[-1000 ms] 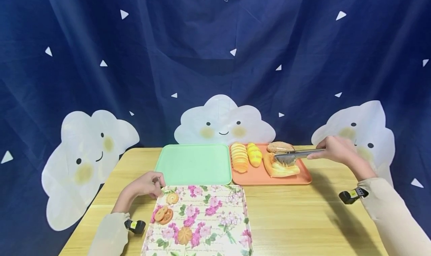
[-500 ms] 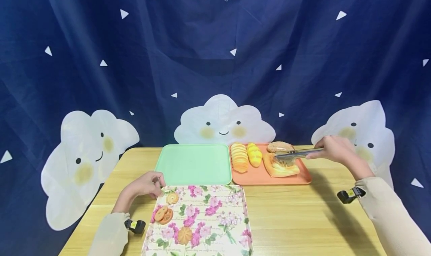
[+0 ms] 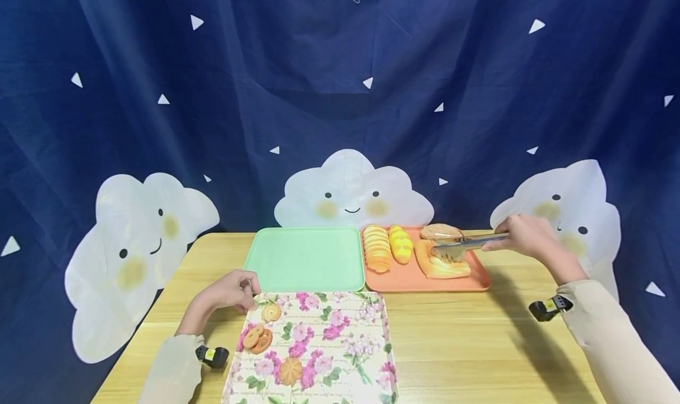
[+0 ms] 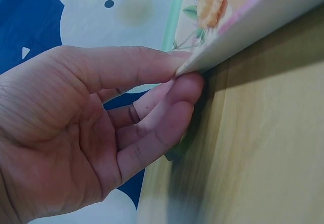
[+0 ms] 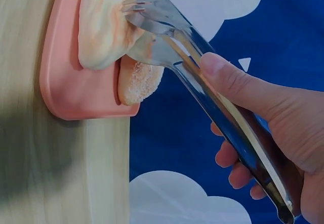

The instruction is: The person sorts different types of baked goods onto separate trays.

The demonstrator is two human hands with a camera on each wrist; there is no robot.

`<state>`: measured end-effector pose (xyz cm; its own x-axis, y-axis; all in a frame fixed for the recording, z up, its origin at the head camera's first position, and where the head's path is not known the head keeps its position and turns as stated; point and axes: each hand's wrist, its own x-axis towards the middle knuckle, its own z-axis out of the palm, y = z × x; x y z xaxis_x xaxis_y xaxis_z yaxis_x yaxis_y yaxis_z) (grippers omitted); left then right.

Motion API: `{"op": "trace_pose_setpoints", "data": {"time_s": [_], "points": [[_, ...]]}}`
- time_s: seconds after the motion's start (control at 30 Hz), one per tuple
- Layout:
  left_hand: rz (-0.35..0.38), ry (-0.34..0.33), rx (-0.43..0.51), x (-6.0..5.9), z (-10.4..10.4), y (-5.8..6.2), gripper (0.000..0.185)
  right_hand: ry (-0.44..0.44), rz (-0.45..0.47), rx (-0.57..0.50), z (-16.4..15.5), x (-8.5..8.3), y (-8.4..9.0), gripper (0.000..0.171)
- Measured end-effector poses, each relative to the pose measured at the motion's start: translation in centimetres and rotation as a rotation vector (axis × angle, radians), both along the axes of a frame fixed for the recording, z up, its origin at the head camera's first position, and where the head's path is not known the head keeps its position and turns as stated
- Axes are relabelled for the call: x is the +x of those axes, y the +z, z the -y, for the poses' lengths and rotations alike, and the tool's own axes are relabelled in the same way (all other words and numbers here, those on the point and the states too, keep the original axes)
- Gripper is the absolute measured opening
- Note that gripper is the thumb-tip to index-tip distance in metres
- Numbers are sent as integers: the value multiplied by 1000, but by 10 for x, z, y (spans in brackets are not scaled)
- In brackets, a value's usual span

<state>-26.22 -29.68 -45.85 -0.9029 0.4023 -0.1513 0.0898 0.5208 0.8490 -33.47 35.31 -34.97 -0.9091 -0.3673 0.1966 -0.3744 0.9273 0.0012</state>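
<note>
So the flat pastry [image 3: 443,264] sits on the orange tray [image 3: 404,281] with your metal tongs [image 3: 467,243] closed on its top edge, right hand [image 3: 523,235] wrapped tight round the handles, while your left hand [image 3: 225,293] pinches the floral tray [image 3: 340,357] corner.

Three trays sit on the bench [image 3: 451,339]: one green tray [image 3: 305,259] at 12 o'clock, one orange tray [image 3: 404,281] at 1 o'clock, one floral tray [image 3: 340,345] at 6 o'clock. The floral tray carries four biscuits [image 3: 272,313]. The orange tray carries four breads: one sliced loaf [image 3: 376,248], one yellow roll [image 3: 401,244], one flat pastry [image 3: 443,266], one round bun [image 3: 438,231]. One pair of metal tongs [image 3: 467,243]. Two hands: left hand [image 3: 225,295], right hand [image 3: 528,235]. Three cloud shapes [image 3: 350,191] on the backdrop.
</note>
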Motion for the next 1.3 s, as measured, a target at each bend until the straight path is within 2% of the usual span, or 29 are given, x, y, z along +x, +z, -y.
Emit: {"op": "trace_pose_setpoints", "data": {"time_s": [0.3, 0.7, 1.0, 1.3], "points": [[-1, 6, -10, 1, 0, 1, 23, -4, -18, 27, 5, -7, 4, 37], [-4, -5, 0, 0, 1, 0, 23, -12, 6, 23, 1, -8, 3, 38], [-4, -1, -7, 0, 1, 0, 23, -30, -2, 17, -1, -7, 5, 52], [-3, 3, -7, 0, 0, -1, 22, -63, 5, 14, -2, -2, 7, 52]]}}
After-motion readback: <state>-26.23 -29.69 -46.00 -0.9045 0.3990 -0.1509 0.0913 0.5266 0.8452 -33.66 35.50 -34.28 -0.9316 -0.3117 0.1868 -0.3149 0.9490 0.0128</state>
